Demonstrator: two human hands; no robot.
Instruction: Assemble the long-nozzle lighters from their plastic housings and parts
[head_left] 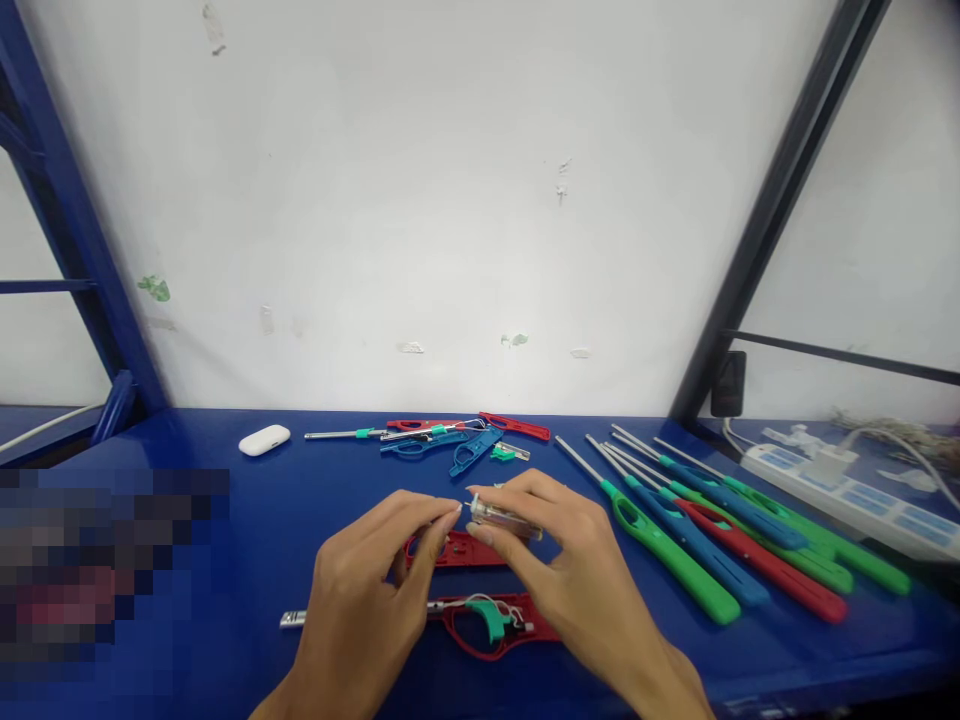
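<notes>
Above the table, my right hand [574, 555] pinches a small clear gas tank [512, 521] between thumb and fingers, its white valve end toward the left. My left hand [367, 585] is closed in a pinch just left of that valve; whatever sits between its fingertips is too small to make out. Beneath both hands lies a red lighter shell half [466, 549], partly covered. Nearer to me is an opened red lighter body [541, 620] with a green trigger [489, 618], pale tubing and a metal barrel, partly hidden by my hands.
Whole long-nosed lighters [679, 555] in green, blue and red lie at right. Loose lighter parts [476, 452] lie at the back, near a white earbud case [264, 440]. A power strip [862, 500] stands far right. A pixelated patch covers the left.
</notes>
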